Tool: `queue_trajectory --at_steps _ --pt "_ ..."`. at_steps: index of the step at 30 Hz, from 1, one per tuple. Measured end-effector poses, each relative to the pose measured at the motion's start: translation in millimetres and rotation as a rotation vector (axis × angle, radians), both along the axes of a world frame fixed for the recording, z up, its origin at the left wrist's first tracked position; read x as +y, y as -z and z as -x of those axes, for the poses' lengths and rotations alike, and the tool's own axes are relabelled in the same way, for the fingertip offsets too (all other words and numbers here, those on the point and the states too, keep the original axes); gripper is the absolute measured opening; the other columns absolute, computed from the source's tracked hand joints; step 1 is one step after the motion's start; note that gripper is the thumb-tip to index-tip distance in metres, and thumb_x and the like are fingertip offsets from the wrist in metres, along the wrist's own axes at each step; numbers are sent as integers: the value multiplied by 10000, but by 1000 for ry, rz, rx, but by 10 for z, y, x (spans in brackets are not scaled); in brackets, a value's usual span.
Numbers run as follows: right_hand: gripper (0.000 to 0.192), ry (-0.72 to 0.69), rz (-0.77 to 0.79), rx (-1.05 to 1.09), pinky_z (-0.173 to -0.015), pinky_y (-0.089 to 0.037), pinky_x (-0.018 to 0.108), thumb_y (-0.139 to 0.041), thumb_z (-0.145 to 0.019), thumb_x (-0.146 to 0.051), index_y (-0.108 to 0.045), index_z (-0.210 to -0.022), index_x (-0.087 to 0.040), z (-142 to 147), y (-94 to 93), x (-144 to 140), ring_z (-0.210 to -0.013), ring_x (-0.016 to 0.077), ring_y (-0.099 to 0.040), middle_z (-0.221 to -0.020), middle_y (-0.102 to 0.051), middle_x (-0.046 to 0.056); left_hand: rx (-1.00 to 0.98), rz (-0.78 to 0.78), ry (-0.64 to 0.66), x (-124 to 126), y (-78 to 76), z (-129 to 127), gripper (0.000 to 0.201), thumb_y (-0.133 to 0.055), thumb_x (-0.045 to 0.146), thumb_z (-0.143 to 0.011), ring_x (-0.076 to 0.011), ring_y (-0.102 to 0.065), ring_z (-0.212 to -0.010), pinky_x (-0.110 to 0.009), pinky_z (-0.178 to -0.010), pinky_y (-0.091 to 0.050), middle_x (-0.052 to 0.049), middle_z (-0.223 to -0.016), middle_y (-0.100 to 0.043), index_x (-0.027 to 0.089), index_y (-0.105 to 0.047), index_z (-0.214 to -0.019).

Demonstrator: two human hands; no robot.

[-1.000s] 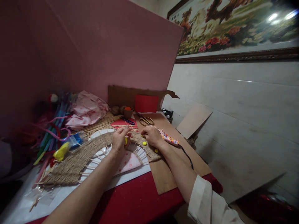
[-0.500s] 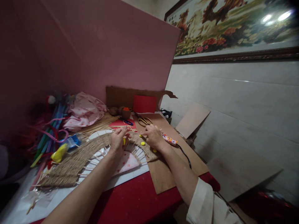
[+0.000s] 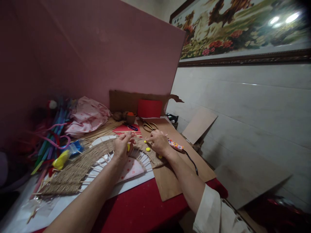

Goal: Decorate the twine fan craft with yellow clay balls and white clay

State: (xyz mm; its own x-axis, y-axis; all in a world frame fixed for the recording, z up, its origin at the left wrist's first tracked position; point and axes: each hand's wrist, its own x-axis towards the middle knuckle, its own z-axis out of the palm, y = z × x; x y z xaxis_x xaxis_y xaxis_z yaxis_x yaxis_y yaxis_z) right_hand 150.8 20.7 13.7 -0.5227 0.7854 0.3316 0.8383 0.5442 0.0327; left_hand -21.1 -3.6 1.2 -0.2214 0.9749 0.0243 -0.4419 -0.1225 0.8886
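A curved woven straw arch (image 3: 80, 163) on thin wooden sticks lies over a white plate (image 3: 103, 139) on the red table (image 3: 143, 210). My left hand (image 3: 122, 147) rests on the arch's top and holds a small yellow piece (image 3: 128, 147) between its fingers. My right hand (image 3: 159, 142) sits just right of it on the arch's right end, fingertips pinched near a tiny yellow bead (image 3: 145, 141). Another yellow bead (image 3: 148, 149) lies on the weave below the fingers. A spotted glue gun (image 3: 176, 145) lies behind my right wrist.
Gold scissors (image 3: 148, 126) and a brown cardboard sheet (image 3: 170, 158) lie at the back right. Coloured pipe cleaners (image 3: 52, 136), a yellow bottle (image 3: 60, 159) and pink cloth (image 3: 87, 116) crowd the left. A pink board (image 3: 109, 55) stands behind; the tiled wall is right.
Both hands have stayed on the arch's top; my right fingertips shifted slightly left toward the small yellow bead. The view has drifted a little.
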Motion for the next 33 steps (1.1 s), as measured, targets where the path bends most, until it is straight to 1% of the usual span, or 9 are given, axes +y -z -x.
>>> queue_trajectory --at_steps 3,8,13,16,19,23,28,30,33 --pt "263 21 -15 30 -712 -298 313 -533 -842 -183 -727 -958 -320 -5 13 4 -900 196 -464 -930 -615 42 11 -8 3 -2 -3 1 411 -720 505 -609 -39 -389 -282 -135 -271 -206 17 -458 -552 125 -611 -721" --pt "242 -25 -15 -22 -699 -289 322 -575 -813 -172 -736 -930 -310 7 11 -18 -884 212 -454 -883 -611 59 30 -23 20 -21 -13 -7 396 -712 500 -626 -30 -345 -252 -142 -260 -169 15 -468 -564 132 -605 -727" --pt "199 -53 -18 -53 -714 -287 331 -569 -830 -199 -745 -875 -280 9 0 -20 -890 216 -442 -867 -605 69 31 -26 23 -19 -9 -1 376 -704 486 -642 -33 -336 -242 -149 -258 -158 14 -463 -561 133 -607 -729" --pt "216 -36 -35 -30 -721 -286 332 -543 -856 -230 -737 -923 -297 -1 7 0 -904 215 -438 -892 -600 67 39 -29 19 -8 5 6 378 -706 485 -638 -34 -332 -240 -150 -256 -156 13 -463 -564 133 -607 -733" --pt "227 -22 -54 2 -728 -287 332 -521 -874 -257 -731 -947 -301 -6 24 18 -906 213 -437 -910 -598 67 35 -21 13 2 14 7 381 -714 485 -625 -40 -364 -256 -146 -265 -173 13 -461 -563 135 -605 -729" --pt "231 -48 -47 -9 -711 -286 325 -541 -850 -200 -738 -906 -307 12 43 14 -869 206 -438 -853 -596 57 35 -23 8 6 5 0 404 -723 495 -607 -37 -368 -263 -144 -273 -175 8 -462 -568 129 -603 -728" --pt "207 -57 -39 -10 -728 -292 327 -566 -826 -182 -745 -857 -282 31 45 -7 -878 209 -442 -860 -600 63 37 -17 5 -6 -13 -8 439 -714 530 -601 -33 -338 -247 -146 -263 -153 11 -457 -567 131 -600 -743" --pt "226 -39 -47 12 -731 -300 329 -544 -840 -178 -737 -898 -279 24 40 -10 -890 209 -446 -888 -602 60 34 -17 3 -11 -17 -8 438 -716 530 -600 -32 -343 -250 -145 -265 -158 10 -456 -566 130 -601 -736" --pt "273 13 -59 127 -744 -321 325 -506 -853 -151 -711 -994 -263 6 33 -9 -917 206 -453 -946 -603 60 36 -26 8 -18 -20 -9 426 -714 523 -609 -31 -354 -256 -143 -271 -167 10 -454 -560 129 -606 -727"
